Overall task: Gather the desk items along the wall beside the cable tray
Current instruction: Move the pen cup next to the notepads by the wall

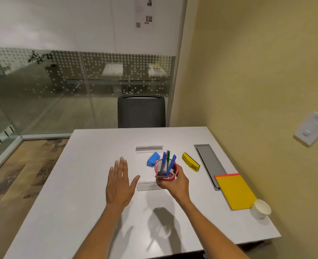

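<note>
Head view: my right hand point(175, 181) grips the pink pen cup point(166, 171), lifted mid-bench point(91, 184), well short of the cable tray point(209, 163). Step in hand: carrying it wallward. Next, I judge, set it beside the yellow notepad point(234, 191). Left hand point(120, 181) spread flat, palm down, holding nothing.

A dark mesh chair point(141, 111) is standing beyond the white bench point(79, 184), a dotted glass partition point(61, 81) is running behind, and a yellow wall point(257, 71) is flanking.
</note>
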`<action>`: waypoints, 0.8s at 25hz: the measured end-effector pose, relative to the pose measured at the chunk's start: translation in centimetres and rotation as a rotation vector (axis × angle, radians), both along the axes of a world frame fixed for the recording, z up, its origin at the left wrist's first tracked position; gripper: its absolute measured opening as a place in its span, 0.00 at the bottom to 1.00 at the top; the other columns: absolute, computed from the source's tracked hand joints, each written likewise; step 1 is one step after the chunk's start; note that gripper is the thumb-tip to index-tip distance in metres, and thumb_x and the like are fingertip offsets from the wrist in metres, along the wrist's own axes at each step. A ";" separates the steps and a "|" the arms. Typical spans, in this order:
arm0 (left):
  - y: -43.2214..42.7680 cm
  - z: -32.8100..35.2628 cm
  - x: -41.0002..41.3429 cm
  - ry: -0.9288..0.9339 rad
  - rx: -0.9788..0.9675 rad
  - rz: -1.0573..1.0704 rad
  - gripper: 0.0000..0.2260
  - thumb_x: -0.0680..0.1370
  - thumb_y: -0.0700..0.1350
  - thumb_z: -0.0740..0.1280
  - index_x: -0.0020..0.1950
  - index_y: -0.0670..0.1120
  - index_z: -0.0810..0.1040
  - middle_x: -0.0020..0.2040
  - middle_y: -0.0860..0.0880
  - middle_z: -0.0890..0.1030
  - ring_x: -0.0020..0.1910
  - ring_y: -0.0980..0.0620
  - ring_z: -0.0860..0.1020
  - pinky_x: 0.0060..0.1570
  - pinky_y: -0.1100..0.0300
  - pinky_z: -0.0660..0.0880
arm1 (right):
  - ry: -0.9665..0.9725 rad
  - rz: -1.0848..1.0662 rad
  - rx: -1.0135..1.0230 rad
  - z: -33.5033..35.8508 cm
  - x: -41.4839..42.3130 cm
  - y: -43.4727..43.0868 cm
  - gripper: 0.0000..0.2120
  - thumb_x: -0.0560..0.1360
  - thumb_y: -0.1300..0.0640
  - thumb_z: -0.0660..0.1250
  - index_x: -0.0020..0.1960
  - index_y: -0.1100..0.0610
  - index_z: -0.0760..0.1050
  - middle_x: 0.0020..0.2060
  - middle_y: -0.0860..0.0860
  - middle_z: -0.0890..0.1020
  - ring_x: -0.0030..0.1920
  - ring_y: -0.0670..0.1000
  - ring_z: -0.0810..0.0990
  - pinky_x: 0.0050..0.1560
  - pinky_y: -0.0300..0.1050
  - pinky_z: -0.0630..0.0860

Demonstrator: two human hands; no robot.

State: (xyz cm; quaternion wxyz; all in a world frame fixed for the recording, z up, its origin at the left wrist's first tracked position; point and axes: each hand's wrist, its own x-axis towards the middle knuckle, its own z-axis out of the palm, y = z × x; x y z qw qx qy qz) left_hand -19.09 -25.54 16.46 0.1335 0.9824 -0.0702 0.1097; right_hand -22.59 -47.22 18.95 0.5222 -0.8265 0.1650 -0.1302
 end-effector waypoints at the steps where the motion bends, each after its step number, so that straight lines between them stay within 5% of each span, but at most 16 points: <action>1: -1.9 0.2 -0.9 -0.001 0.008 0.019 0.40 0.78 0.68 0.39 0.83 0.44 0.46 0.84 0.48 0.46 0.84 0.48 0.48 0.82 0.52 0.45 | -0.006 0.017 -0.003 0.1 -0.6 -2.4 0.34 0.54 0.43 0.79 0.57 0.39 0.70 0.46 0.33 0.81 0.48 0.34 0.80 0.43 0.27 0.75; 9: -16.0 3.3 -9.2 -0.012 -0.025 0.098 0.40 0.78 0.69 0.38 0.83 0.45 0.46 0.84 0.49 0.47 0.84 0.49 0.47 0.83 0.52 0.46 | -0.018 0.119 0.003 2.8 -6.5 -18.5 0.40 0.57 0.45 0.80 0.65 0.47 0.70 0.53 0.41 0.81 0.52 0.45 0.80 0.51 0.37 0.79; 20: -22.2 4.9 -10.7 -0.006 -0.030 0.088 0.41 0.77 0.70 0.37 0.83 0.46 0.44 0.84 0.49 0.46 0.84 0.49 0.47 0.82 0.53 0.43 | 0.000 0.123 0.059 3.5 -8.2 -23.1 0.38 0.60 0.51 0.82 0.66 0.51 0.70 0.55 0.45 0.81 0.54 0.47 0.79 0.54 0.42 0.80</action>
